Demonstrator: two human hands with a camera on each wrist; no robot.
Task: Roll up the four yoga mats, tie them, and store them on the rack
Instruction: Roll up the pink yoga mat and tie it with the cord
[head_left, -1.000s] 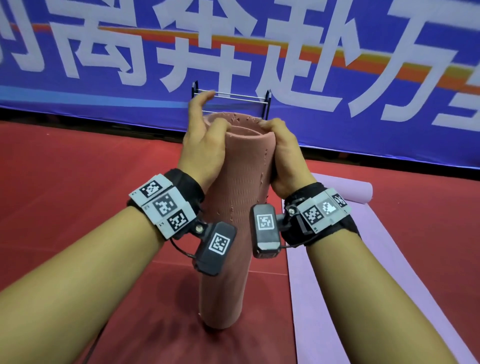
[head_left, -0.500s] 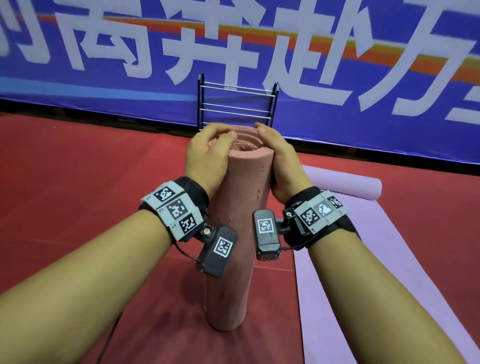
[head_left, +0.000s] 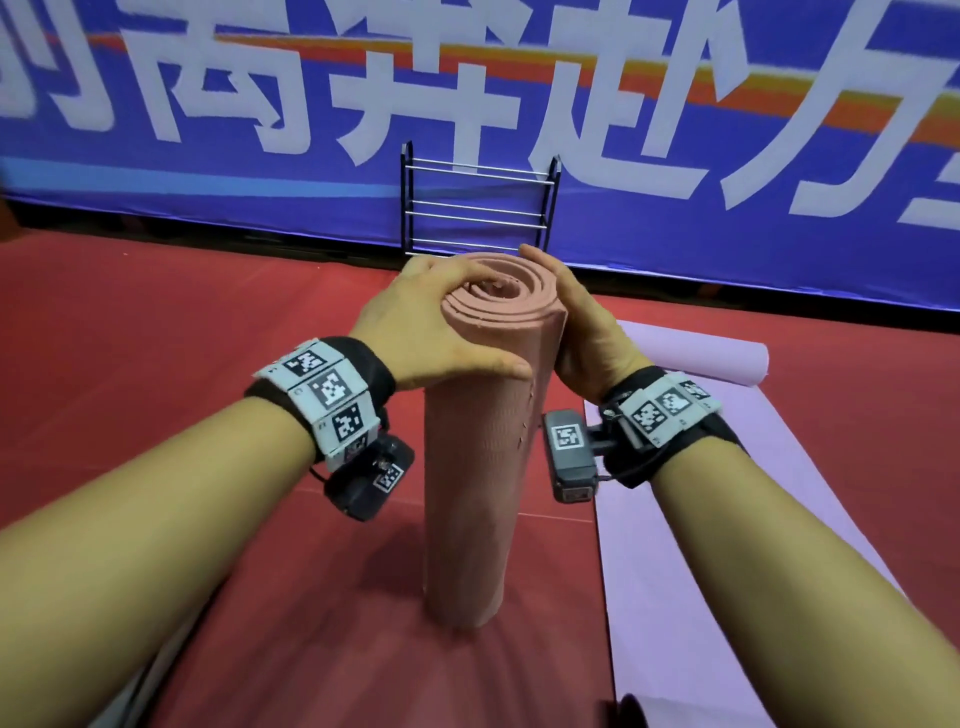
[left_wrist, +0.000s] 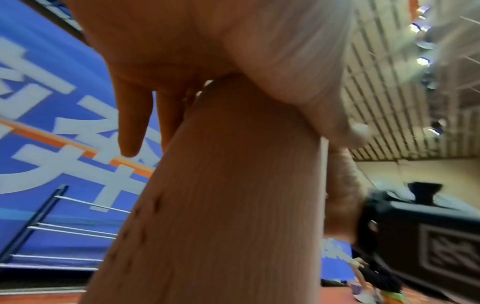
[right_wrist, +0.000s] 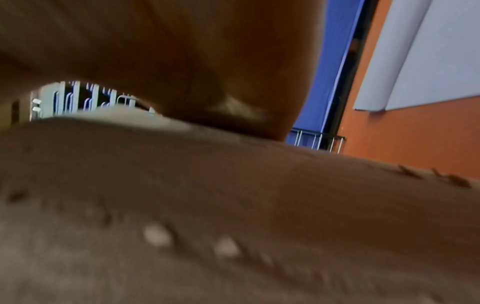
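A pink yoga mat (head_left: 478, 493), rolled into a tight spiral, stands upright on the red floor. My left hand (head_left: 431, 312) grips its top end, thumb across the front and fingers curled over the spiral. My right hand (head_left: 582, 332) clasps the roll's right side just below the rim, its fingertips hidden behind. The left wrist view shows the pink roll (left_wrist: 221, 205) under the left palm (left_wrist: 182, 51). Blurred in the right wrist view, the roll (right_wrist: 233, 205) lies against the right palm (right_wrist: 182, 51). An empty black rack (head_left: 478, 208) with metal bars stands behind the roll.
A purple mat (head_left: 675, 519) lies flat to the right, its far end (head_left: 701, 358) partly rolled. A blue banner (head_left: 208, 182) with white characters runs behind the rack. A small dark object (head_left: 628, 712) sits at the bottom edge. A person (left_wrist: 376, 275) crouches far off.
The pink roll's hollow top has closed into a tight spiral. My left fingers moved from the rim's far side onto the top. The roll's top sits lower in view, showing more rack.
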